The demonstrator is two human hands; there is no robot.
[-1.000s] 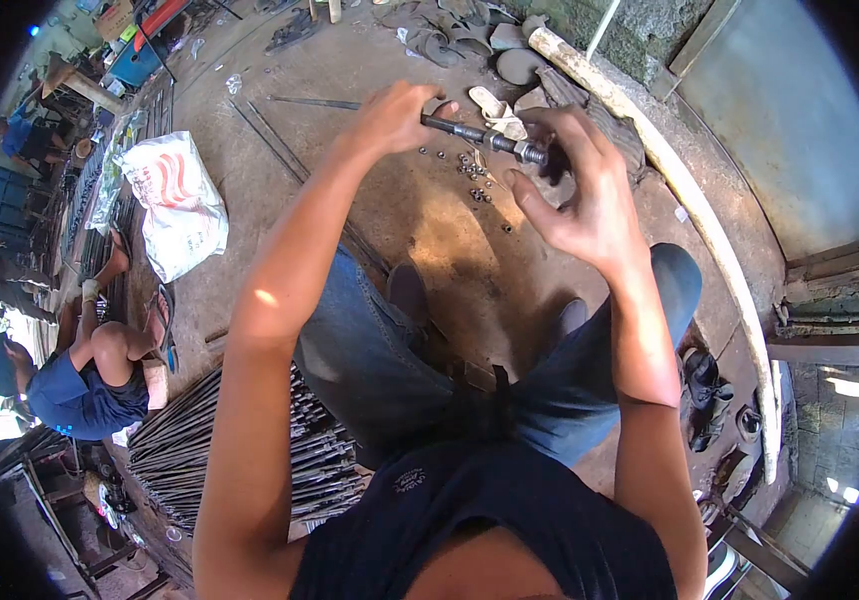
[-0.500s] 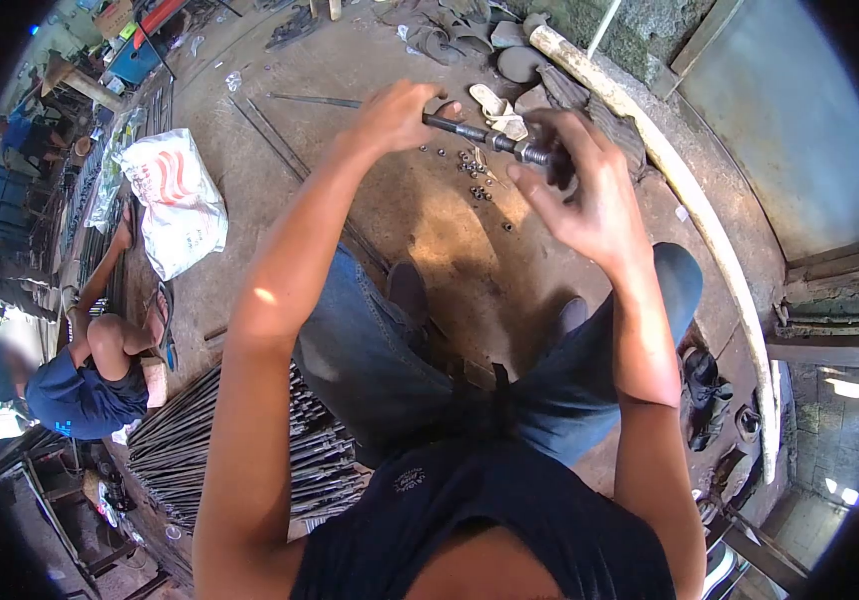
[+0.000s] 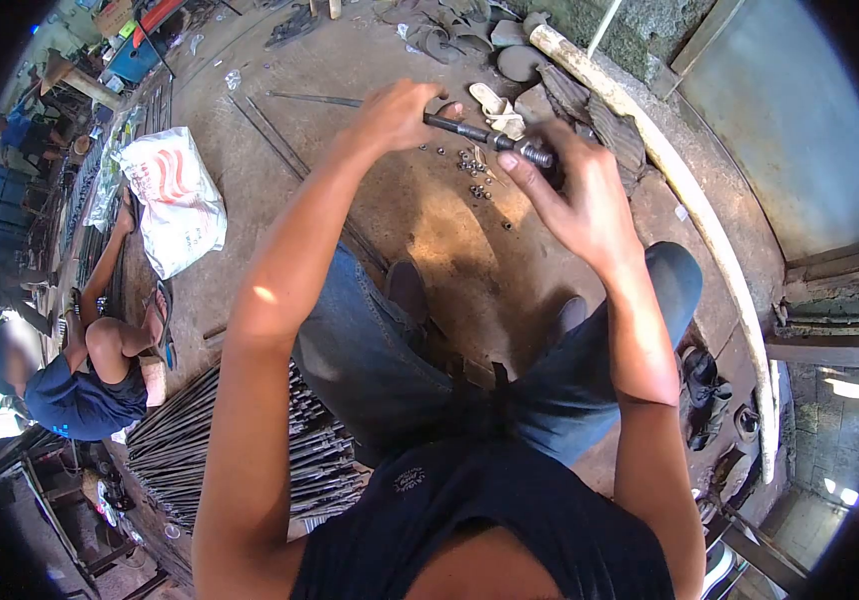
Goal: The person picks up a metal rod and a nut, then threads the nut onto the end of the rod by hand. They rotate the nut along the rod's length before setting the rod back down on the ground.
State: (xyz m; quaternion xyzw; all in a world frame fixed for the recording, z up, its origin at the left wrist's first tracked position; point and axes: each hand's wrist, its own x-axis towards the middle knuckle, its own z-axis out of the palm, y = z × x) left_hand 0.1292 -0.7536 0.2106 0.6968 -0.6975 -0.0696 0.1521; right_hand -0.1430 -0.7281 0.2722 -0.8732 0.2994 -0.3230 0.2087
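Observation:
A long dark metal rod (image 3: 472, 131) with a threaded end is held out in front of me, above the floor. My left hand (image 3: 400, 115) is closed around the rod behind its threaded part. Near the tip sits a hex nut (image 3: 521, 149) on the thread. My right hand (image 3: 580, 190) is at that end, its thumb against the nut and its fingers curled on the far side, partly hidden. Several loose nuts (image 3: 480, 191) lie on the floor below the rod.
A bundle of dark rods (image 3: 240, 445) lies at my left, near a seated person (image 3: 85, 390). Beyond it is a white sack (image 3: 172, 205). A long pale pole (image 3: 695, 190) runs along the right. Slippers (image 3: 495, 108) and scraps lie ahead.
My right thumb and fingers have closed in on the nut, and the hand has turned slightly. My left hand and the rod have stayed nearly still.

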